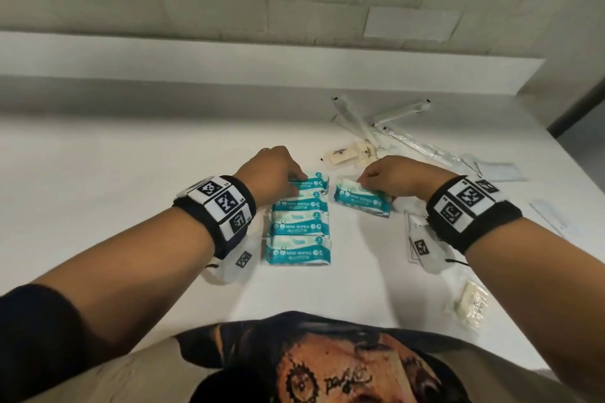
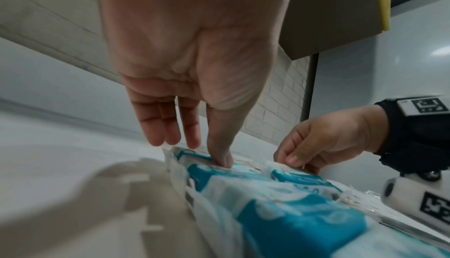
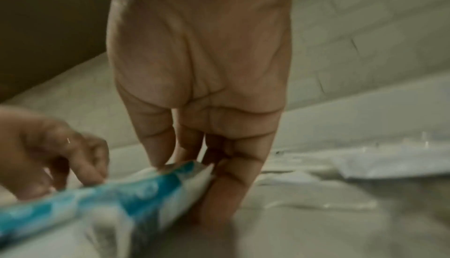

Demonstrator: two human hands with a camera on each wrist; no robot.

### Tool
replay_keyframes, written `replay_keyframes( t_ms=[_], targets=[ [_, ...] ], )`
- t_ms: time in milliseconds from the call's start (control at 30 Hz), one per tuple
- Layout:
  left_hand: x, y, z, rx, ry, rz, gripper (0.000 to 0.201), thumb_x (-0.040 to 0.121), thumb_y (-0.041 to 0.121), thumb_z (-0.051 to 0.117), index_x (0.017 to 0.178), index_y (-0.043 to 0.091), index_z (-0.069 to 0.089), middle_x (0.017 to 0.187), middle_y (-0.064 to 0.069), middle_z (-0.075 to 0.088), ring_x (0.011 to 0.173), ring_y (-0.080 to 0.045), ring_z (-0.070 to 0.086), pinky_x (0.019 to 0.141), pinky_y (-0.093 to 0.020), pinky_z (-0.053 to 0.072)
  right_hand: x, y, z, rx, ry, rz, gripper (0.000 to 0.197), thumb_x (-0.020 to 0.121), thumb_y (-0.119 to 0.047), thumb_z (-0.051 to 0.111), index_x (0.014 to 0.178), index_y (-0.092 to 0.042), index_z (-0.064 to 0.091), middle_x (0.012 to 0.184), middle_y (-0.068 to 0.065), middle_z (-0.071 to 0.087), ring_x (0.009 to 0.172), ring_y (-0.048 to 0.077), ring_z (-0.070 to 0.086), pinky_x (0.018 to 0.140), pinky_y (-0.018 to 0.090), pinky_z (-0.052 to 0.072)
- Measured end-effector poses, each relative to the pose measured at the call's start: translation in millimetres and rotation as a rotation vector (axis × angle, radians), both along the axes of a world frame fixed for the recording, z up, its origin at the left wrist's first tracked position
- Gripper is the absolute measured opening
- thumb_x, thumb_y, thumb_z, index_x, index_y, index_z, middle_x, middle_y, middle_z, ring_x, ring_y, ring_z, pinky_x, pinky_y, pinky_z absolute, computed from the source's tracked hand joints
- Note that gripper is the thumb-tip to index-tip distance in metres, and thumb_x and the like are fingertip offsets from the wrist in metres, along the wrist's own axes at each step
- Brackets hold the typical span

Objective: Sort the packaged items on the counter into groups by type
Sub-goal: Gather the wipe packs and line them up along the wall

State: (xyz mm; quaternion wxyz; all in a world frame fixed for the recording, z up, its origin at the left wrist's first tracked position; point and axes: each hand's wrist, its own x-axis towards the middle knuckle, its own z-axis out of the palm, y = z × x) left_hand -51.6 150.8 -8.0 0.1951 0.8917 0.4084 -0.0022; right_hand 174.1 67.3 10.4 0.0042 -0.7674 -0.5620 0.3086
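Several teal-and-white mini wipes packs lie in a column at the counter's centre. My left hand is over the farthest pack of the column; its thumb presses on the pack's top while the other fingers hang straight past its far edge. To the right, a separate wipes pack sits slightly askew beside the column. My right hand pinches the far edge of this pack, thumb on top and fingers at its right end.
Small cream packets and long clear-wrapped sticks lie behind the hands. Flat white sachets sit at the right, another flat packet under my right wrist, and a crinkled clear packet near the front right. A raised ledge runs along the back.
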Motion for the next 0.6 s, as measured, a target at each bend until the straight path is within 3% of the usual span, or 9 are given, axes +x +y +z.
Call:
replay_keyframes(
  t_ms=[67,133,233,333,433,533,600],
  targets=[
    [-0.4,-1.0,-1.3,-0.005,-0.003,0.009,0.037,0.086,0.029,0.068,0.122,0.028,0.065,0.119,0.000,0.055,0.110,-0.019,0.052,0.094,-0.031,0.043,4.5,1.2,-3.3,0.027,-0.035,0.007,0.024,0.094,-0.036,0.053,0.112,-0.024,0.064,0.113,-0.004,0.065,0.098,0.019,0.062,0.088,0.033,0.049],
    [-0.5,-1.6,-2.1,-0.008,-0.007,0.015,0.036,0.087,0.028,0.067,0.123,0.028,0.064,0.118,0.000,0.055,0.110,-0.019,0.052,0.093,-0.031,0.044,3.4,-1.7,-5.8,0.012,-0.021,0.035,0.035,0.083,-0.044,0.068,0.113,-0.028,0.058,0.111,-0.010,0.059,0.098,0.015,0.058,0.088,0.031,0.047],
    [-0.9,-2.1,-2.5,-0.018,-0.014,0.025,0.036,0.087,0.028,0.067,0.123,0.028,0.064,0.118,0.002,0.055,0.109,-0.018,0.052,0.094,-0.032,0.044,-4.7,-4.8,-9.6,-0.027,-0.190,0.170,0.046,0.069,-0.031,0.077,0.108,-0.028,0.054,0.105,-0.007,0.055,0.089,0.013,0.055,0.081,0.032,0.051],
    [-1.3,-1.9,-2.2,-0.026,-0.018,0.020,0.036,0.087,0.027,0.066,0.123,0.027,0.064,0.117,0.002,0.055,0.108,-0.018,0.053,0.094,-0.032,0.045,-7.5,7.5,2.5,0.078,-0.141,0.097,0.038,0.071,-0.019,0.074,0.104,-0.027,0.058,0.103,-0.006,0.060,0.085,0.011,0.057,0.073,0.027,0.051],
    [-1.6,-2.5,-2.3,-0.018,-0.019,0.020,0.036,0.087,0.026,0.066,0.122,0.027,0.065,0.115,0.000,0.055,0.107,-0.019,0.053,0.094,-0.033,0.045,-18.4,35.3,18.1,0.284,-0.036,0.048,0.041,0.077,-0.021,0.075,0.115,-0.023,0.061,0.106,-0.007,0.062,0.084,0.007,0.058,0.068,0.019,0.043],
    [-1.8,-5.0,-2.9,0.020,-0.030,0.033,0.035,0.086,0.026,0.066,0.120,0.027,0.065,0.113,0.000,0.053,0.104,-0.019,0.054,0.091,-0.032,0.045,-44.2,64.8,10.5,0.320,-0.089,0.140,0.054,0.078,-0.015,0.076,0.128,-0.018,0.058,0.122,-0.002,0.060,0.104,0.014,0.059,0.085,0.021,0.042],
    [-2.2,-6.6,-3.9,0.028,-0.049,0.049,0.035,0.085,0.027,0.067,0.120,0.026,0.065,0.112,-0.001,0.051,0.102,-0.020,0.053,0.088,-0.031,0.046,-55.0,77.5,-4.8,0.221,-0.132,0.221,0.057,0.077,-0.009,0.076,0.130,-0.018,0.057,0.127,-0.001,0.061,0.110,0.016,0.058,0.091,0.024,0.043]
  ],
)
